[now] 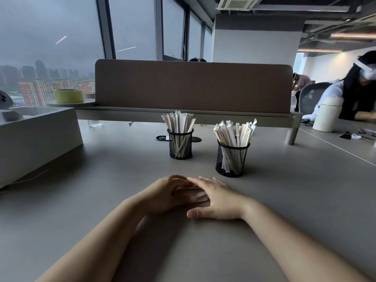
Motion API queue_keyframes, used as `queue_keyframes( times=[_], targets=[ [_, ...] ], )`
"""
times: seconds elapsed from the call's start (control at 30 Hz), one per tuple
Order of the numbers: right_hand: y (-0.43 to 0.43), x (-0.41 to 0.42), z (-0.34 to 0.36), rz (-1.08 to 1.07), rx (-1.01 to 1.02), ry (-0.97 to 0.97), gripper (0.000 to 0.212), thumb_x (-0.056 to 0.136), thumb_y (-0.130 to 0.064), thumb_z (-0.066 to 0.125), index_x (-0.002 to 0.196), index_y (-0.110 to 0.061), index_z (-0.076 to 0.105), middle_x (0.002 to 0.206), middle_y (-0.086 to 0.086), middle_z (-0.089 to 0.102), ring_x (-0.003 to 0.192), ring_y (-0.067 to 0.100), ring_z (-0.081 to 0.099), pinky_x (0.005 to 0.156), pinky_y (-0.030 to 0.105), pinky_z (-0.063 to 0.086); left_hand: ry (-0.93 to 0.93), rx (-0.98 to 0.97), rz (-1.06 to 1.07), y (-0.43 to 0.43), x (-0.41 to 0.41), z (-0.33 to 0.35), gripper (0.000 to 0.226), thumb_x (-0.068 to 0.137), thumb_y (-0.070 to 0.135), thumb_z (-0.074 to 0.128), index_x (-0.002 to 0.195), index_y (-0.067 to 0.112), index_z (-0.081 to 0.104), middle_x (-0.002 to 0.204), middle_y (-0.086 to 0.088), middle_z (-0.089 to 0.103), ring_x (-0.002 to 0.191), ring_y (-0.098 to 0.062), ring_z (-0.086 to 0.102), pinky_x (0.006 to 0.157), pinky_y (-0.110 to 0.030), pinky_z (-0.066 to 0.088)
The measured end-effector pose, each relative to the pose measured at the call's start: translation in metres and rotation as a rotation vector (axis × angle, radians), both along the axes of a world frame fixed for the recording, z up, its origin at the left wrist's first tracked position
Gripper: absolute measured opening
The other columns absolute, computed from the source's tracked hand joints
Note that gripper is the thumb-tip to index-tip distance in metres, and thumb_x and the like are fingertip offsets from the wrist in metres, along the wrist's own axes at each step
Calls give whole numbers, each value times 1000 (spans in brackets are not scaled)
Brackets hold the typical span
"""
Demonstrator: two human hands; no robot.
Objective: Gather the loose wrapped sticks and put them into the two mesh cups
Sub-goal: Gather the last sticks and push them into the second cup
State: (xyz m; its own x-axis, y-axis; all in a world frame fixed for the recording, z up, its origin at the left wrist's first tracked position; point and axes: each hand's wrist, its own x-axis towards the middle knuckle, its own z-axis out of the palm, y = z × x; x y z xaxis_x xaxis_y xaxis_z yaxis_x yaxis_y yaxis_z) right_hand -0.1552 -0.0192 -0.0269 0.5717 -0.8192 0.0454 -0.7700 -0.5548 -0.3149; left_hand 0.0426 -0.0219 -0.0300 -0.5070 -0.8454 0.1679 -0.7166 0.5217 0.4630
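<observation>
Lowest in my view, both bare forearms run up from the bottom edge and meet at lower centre on the grey table [284, 200]. There the left hand [165, 195] and right hand [218, 199] close in on the loose wrapped sticks [200, 194], which lie flat on the tabletop between the two palms, only a short stretch of them showing. The left hand is cupped, its fingers curled round the bundle from the left side. The right hand lies flat with its fingers straight over the sticks and its thumb stretched out along the table toward me, and the fingertips of the two hands touch above the bundle. Just beyond the right hand, right of centre, stands the nearer mesh cup [232, 159], upright and packed with wrapped sticks fanning out of its top. Farther back and left of it, apart from it, stands the farther mesh cup [180, 146], also upright and full. A black oval fitting [196, 139] shows behind that cup. A grey box [36, 139] fills the left edge. Across the middle runs a brown divider panel [193, 86], with a green tape roll [68, 96] to its left. At far right sit a white canister [328, 116] and a seated person [354, 92].
</observation>
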Motion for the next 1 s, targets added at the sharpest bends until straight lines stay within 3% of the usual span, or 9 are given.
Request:
queue_keyframes(
  times=[0.1,0.17,0.27,0.4,0.5,0.57,0.7,0.87,1.0],
  targets=[
    [-1,0,0,-40,-62,-27,89,76,-67,59,148,-30,23,152,-5,34,140,15,29,114,29,20,6,35,49,1,8,6,82,65,65,64,133,22,50,127,7,55,116,-6,53,95,-16,39],
    [-2,1,2,-44,-80,-14,84,79,-66,57,147,-28,26,150,-4,36,138,16,31,112,29,22,-51,109,54,2,15,12,94,60,61,73,140,25,40,132,9,48,120,-4,46,98,-15,35],
    [-4,2,2,-37,-88,-4,77,81,-63,56,145,-29,29,147,-4,38,136,17,31,114,33,23,-179,125,73,2,20,14,107,42,74,56,139,31,41,137,10,46,127,-10,41,108,-25,35],
    [-3,4,2,-13,-56,-27,70,84,-58,56,144,-32,31,144,-3,40,135,17,29,113,36,24,-77,105,39,-1,18,10,80,59,60,58,131,27,52,132,3,52,123,-14,49,107,-30,38],
    [-2,7,3,-26,-56,-30,68,86,-54,55,145,-30,30,145,-2,38,136,18,29,113,36,25,-55,64,5,-1,11,5,65,71,45,61,130,20,54,130,0,55,121,-13,51,106,-25,37],
    [-1,8,2,-46,-73,-25,68,88,-53,53,146,-29,28,146,-1,37,137,19,28,113,36,24,-16,54,54,-1,5,3,68,65,50,58,127,21,56,127,1,57,119,-12,51,104,-22,37],
    [0,11,-4,-80,-105,-49,67,89,-52,51,147,-28,27,146,-1,37,137,20,29,113,34,22,198,86,213,-7,-3,-4,58,50,48,51,105,30,61,110,2,64,107,-16,58,97,-34,45],
    [-1,15,-6,-104,-121,-104,69,87,-45,57,147,-27,27,145,0,39,135,22,31,113,36,24,416,121,351,-7,-21,-3,40,65,42,46,94,20,62,106,-3,65,106,-20,56,96,-39,43],
    [-1,20,0,-112,-116,-9,61,90,-37,54,143,-19,32,142,4,39,134,25,30,111,38,27,357,60,417,-9,-28,-4,28,86,43,51,91,16,60,100,-3,63,102,-21,56,88,-32,42]
  ],
)
